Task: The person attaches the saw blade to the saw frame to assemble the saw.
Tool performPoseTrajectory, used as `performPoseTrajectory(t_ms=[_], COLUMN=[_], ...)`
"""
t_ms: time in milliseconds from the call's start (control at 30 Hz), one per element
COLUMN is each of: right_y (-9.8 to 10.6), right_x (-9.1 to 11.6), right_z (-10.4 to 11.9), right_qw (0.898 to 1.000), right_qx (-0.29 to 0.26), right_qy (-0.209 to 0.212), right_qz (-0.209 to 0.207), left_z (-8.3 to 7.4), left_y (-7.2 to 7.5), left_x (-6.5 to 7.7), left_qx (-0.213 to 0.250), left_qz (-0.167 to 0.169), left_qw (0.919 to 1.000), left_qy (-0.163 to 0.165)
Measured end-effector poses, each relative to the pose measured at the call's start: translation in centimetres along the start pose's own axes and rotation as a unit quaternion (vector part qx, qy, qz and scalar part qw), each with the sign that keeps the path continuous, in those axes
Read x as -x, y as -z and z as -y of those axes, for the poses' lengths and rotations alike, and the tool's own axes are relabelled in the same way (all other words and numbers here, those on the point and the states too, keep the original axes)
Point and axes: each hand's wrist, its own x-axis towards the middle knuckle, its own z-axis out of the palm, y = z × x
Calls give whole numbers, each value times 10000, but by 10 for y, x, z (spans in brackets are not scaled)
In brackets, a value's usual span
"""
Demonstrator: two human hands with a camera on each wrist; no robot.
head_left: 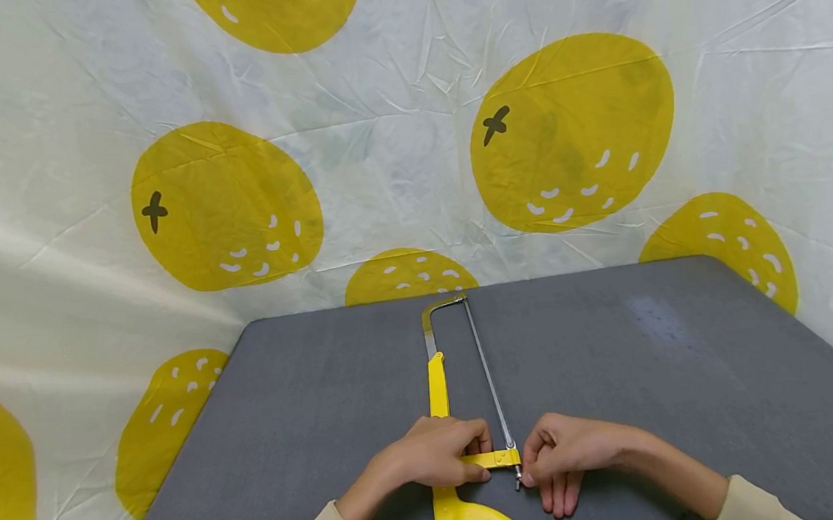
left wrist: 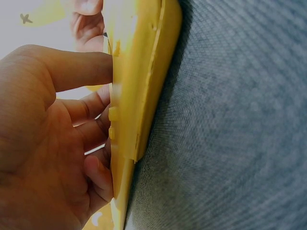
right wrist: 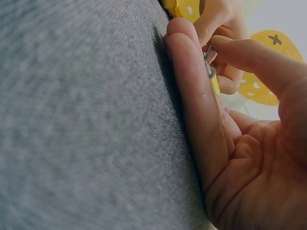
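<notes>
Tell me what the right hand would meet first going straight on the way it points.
Pointing leftward, the right hand would likely meet the metal screw on the hacksaw first; whether they touch now is unclear.

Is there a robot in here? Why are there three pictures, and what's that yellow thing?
No robot! You're seeing a person's left hand and right hand, both bare. The wide picture comes from a camera on the person's head, looking forward and down. The two close-ups come from cameras worn on the wrists, one each, so the grey table looks turned sideways there. The yellow thing lying on it is a hacksaw, with a thin metal blade stretched along one side. The left hand holds it. The right hand is at the small metal screw near the blade's closer end; I can't tell whether its fingers pinch it. Behind hangs a pale cloth with big yellow shapes.
</notes>
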Motion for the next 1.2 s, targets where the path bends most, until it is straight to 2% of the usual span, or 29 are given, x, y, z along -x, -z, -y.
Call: performPoseTrajectory(t_ms=[367,1200], right_y=[1,1], right_x=[2,0], right_z=[2,-1], right_qw=[9998,9997], right_qx=[-80,-110], right_qy=[55,83], right_qz=[156,180], left_z=[-2,0], left_y=[2,0], left_x=[1,1], left_qx=[-48,-68], left_qz=[-13,-45], left_qw=[10000,10000], left_qy=[20,27])
